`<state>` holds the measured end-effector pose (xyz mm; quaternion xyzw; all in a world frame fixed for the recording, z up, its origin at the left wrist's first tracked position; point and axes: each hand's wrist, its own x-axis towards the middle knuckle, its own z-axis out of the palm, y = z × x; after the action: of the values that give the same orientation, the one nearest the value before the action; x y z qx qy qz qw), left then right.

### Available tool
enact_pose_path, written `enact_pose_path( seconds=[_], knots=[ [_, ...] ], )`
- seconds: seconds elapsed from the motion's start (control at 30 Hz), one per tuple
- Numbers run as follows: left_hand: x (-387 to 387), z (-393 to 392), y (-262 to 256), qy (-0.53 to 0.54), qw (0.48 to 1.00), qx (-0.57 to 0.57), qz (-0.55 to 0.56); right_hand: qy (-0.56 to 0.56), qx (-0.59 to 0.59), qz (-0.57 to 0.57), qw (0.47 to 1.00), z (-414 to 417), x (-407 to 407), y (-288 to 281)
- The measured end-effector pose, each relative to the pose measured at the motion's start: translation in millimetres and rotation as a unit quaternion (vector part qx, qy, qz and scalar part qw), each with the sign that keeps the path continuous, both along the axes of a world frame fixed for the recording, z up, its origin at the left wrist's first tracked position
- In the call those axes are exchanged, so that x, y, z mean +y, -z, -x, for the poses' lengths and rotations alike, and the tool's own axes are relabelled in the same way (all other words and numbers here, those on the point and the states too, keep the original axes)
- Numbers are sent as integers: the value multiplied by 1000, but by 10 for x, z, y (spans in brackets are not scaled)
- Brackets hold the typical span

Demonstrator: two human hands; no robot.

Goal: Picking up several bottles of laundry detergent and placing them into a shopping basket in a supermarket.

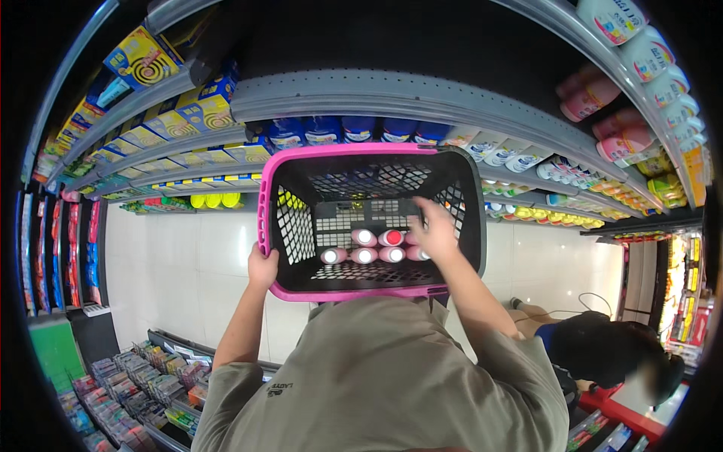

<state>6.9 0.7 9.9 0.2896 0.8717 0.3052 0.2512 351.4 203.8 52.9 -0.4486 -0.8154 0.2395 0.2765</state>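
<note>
A black plastic shopping basket [473,226] with a magenta-pink handle frame [350,149] is in front of my body. My left hand [264,266] grips the pink frame at its left side. Inside, several pink bottles [364,238] stand in two rows toward the near side. Most show white caps; one cap [393,237] is red. My right hand [435,229], blurred, is inside the basket's right half, above the rightmost bottles and partly covering them. Its fingers are apart, and nothing shows between them.
Shelves [350,104] curve across the far side, with blue bottles [322,131], yellow-and-blue boxes [147,59] and pink jugs [590,99]. Racks of small packages [147,378] stand behind on the left. Another person [604,344] bends down at the right. Pale floor tiles [175,248] lie below.
</note>
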Motion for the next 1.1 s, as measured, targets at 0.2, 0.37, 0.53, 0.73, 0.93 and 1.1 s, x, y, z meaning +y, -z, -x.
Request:
enact_pose_path(
  seconds=[0.2,0.37,0.53,0.73,0.93,1.1],
  knots=[
    [-73,70,181,2,1000,5,-31,231,-151,-79,958,-1064,-92,265],
    [-56,92,202,11,999,12,-40,278,-142,83,946,-1071,-249,334],
    [-33,70,162,8,999,10,-36,296,-164,74,938,-1045,-226,310],
    [-42,88,144,18,999,13,-41,291,-152,51,943,-1033,-230,321],
    [-83,144,304,18,998,5,-61,300,-146,65,941,-1035,-259,258],
    [-67,138,288,17,998,20,-51,299,-138,47,943,-1051,-242,305]
  ],
)
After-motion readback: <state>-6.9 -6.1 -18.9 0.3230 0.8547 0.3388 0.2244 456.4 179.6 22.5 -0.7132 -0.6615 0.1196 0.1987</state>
